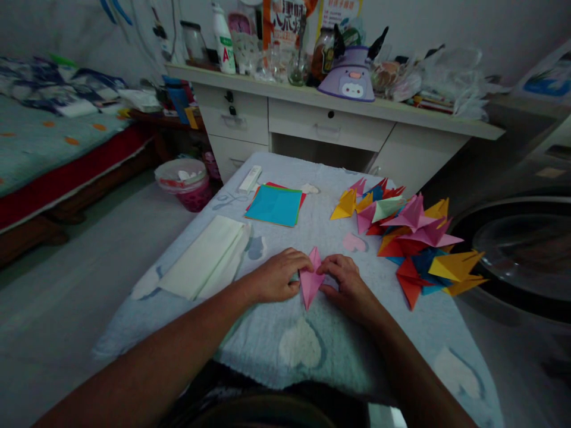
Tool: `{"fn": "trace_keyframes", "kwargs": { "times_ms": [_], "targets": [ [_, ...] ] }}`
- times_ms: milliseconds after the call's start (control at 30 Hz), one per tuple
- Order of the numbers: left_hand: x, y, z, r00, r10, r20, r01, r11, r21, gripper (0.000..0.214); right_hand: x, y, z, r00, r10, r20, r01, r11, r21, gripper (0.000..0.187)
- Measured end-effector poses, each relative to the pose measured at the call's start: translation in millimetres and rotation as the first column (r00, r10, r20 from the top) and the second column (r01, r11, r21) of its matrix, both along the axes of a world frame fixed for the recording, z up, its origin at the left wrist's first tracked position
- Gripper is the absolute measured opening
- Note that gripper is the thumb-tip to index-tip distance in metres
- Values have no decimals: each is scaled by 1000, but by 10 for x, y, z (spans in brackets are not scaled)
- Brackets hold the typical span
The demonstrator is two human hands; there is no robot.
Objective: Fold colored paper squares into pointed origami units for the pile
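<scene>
A piece of pink origami paper (312,285), folded into a narrow diamond, lies near the front of the cloth-covered table. My left hand (282,274) grips its left edge with thumb and fingers. On the opposite edge, the curled fingers of my right hand (347,284) pinch the paper too. Beyond my hands sits a stack of square coloured paper (274,205), blue on top with red and green edges showing. To the right is a pile of folded paper cranes (413,214) in pink, yellow, red and blue.
A folded pale cloth or paper (203,255) lies left of my hands, with scissors (227,201) and a white box-shaped object (250,179) behind it. Past the table stands a cluttered white desk (236,122). A waste bin (190,187) is on the floor, and a washing machine (530,172) stands at right.
</scene>
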State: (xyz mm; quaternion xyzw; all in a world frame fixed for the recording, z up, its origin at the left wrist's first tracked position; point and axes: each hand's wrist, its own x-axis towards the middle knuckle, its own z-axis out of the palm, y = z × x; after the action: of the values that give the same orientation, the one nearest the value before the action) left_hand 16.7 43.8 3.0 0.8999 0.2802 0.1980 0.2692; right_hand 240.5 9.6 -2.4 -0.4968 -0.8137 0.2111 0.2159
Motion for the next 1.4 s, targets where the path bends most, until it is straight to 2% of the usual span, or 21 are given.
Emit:
{"fn": "trace_keyframes", "kwargs": {
  "times_ms": [167, 367, 500, 767, 1167, 1400],
  "targets": [
    [-7, 10, 3, 1000, 11, -9, -11, 1000, 9, 35, -10, 9, -17, 998, -38, -46, 38, 999, -14, 5],
    [38, 29, -38, 994, 102, -31, -100, 993, 63, 6, -36, 23, -46, 993, -91, -73, 91, 996, 2, 5],
    [91, 21, -29, 979, 195, -58, -190, 978, 88, 15, -58, 30, -67, 988, -135, -69, 136, 990, 21, 6],
    [129, 12, -45, 940, 338, -40, -334, 939, 84, 13, -120, 34, -44, 974, -226, -11, 226, 973, 39, 13],
    [172, -12, -54, 905, 414, -100, -396, 904, 161, 18, -192, 53, -83, 947, -315, 56, 310, 947, 89, 14],
    [196, -38, -64, 878, 462, -128, -442, 883, 157, 19, -218, 72, -116, 935, -337, 108, 321, 936, 140, 15]
  ]
}}
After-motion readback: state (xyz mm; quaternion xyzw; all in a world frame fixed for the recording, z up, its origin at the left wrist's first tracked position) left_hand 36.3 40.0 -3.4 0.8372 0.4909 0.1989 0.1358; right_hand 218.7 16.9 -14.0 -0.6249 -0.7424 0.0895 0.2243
